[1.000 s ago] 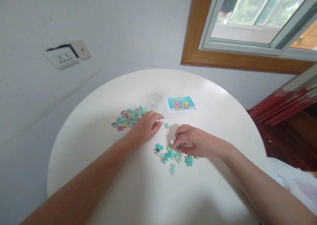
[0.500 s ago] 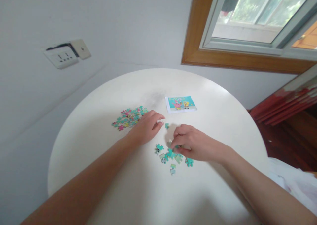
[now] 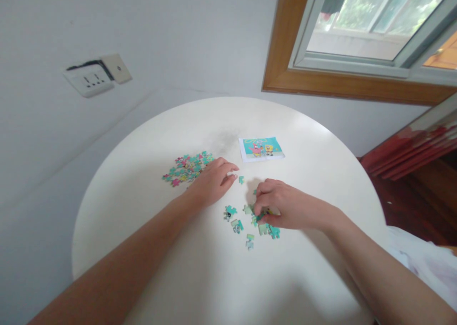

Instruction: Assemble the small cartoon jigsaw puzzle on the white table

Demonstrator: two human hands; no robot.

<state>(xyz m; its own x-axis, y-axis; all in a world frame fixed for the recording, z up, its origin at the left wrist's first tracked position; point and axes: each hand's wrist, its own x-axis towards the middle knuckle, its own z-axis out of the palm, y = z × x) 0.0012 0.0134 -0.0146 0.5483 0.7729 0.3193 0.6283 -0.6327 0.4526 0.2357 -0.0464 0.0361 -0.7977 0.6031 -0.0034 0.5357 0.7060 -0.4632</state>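
On the round white table [image 3: 221,277], my left hand [image 3: 212,184] rests palm down beside a heap of loose teal and pink puzzle pieces [image 3: 187,167], fingers loosely curled and pinched on something small I cannot make out. A single teal piece [image 3: 241,179] lies just past its fingertips. My right hand [image 3: 280,205] is curled over a small cluster of teal pieces [image 3: 250,222], fingertips pinching one of them against the table. A small cartoon reference picture [image 3: 261,149] lies farther back.
A wall socket [image 3: 89,79] is mounted on the white wall at left. A wood-framed window [image 3: 357,44] sits at the back right, with red boards [image 3: 410,148] below it. White cloth [image 3: 424,263] shows at the right edge.
My right hand has shifted slightly right over the cluster and a few pieces beneath it have been nudged. The left hand has stayed put.
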